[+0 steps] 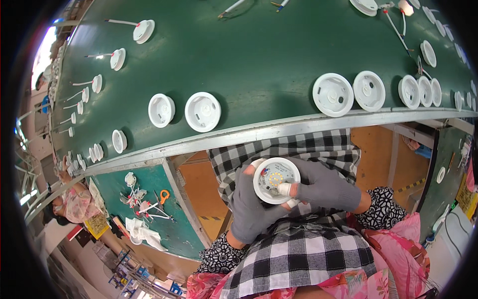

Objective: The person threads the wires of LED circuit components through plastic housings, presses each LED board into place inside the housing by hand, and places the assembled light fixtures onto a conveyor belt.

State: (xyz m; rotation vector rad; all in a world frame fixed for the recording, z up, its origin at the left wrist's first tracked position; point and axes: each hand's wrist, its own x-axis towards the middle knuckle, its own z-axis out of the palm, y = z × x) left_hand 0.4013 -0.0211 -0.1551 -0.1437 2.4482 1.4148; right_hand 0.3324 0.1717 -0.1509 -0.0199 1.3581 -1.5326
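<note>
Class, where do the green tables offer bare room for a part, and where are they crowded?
The long table has a bare stretch between the left pair of white housings and the right pair, running up to the wires at the picture's top. It is crowded at right, where housings bunch together, and on the left side table around the orange scissors.

Held white cup [267, 197]: underside hidden, print on its board [275, 178] too small to read. Left hand [252, 200] partly behind it. White housing [364, 7], cable [233, 8] cut off at top edge.
</note>
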